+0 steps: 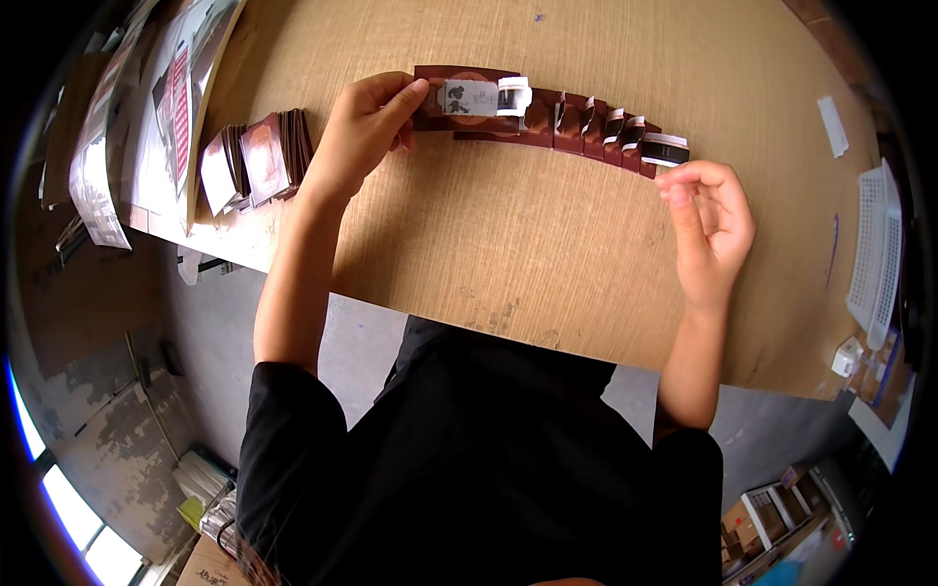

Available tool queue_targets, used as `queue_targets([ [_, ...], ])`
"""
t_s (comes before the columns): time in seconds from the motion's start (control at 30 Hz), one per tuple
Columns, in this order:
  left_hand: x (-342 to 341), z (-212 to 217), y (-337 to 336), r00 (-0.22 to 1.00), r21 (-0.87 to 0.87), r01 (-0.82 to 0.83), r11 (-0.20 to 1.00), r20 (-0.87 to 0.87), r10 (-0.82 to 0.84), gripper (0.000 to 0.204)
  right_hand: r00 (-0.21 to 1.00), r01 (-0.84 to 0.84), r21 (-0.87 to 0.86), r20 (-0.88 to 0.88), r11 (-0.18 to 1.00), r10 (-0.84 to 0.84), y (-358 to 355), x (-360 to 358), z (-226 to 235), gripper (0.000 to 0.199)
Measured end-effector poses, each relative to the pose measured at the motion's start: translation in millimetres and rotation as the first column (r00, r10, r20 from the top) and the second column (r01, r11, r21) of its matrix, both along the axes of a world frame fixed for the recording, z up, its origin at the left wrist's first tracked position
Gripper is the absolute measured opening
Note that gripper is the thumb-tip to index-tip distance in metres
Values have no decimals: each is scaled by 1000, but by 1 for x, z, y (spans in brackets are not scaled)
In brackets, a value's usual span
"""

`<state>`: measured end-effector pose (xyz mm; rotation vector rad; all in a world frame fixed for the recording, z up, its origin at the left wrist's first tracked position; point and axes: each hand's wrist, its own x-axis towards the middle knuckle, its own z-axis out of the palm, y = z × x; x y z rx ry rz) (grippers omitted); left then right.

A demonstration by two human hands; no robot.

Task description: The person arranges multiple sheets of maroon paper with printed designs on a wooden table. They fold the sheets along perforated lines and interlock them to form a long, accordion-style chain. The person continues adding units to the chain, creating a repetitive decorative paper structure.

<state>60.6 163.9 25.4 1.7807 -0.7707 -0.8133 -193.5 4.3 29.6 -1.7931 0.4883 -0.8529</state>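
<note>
My left hand pinches the left end of a dark red printed card, thumb on top. This card carries a white label with a small drawing and lies at the left of a row of overlapping dark red cards. Several small folded flaps with white and black edges stand up along the row. At its right end is a black-and-white folded piece. My right hand is just below that end, thumb and forefinger pressed close together by the card's corner. What lies between these fingertips is too small to make out.
Left of my left forearm, a stack of dark red cards stands on the wooden table. Large paper sheets lie beyond it. A white plastic basket and a small white object are at the right edge.
</note>
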Motion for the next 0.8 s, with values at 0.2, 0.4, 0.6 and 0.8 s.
queue_targets([
  [0.2, 3, -9, -7, 986, 76, -15, 997, 166, 2, 22, 1000, -3, -8, 2, 1000, 3, -1, 0, 1, 9],
  [0.4, -8, 3, -5, 823, 166, -100, 981, 567, -12, 26, 999, 20, 37, -33, 999, -19, 2, 2, 3, 6],
  [0.6, 23, 29, 43, 615, 106, -53, 993, 787, -51, 30, 999, 25, 85, -33, 996, -22, -1, -4, 1, 5],
  [0.8, 72, 44, 121, 438, 577, -174, 798, 771, -462, 103, 998, -13, 77, -68, 997, 19, -1, -4, 2, 4],
])
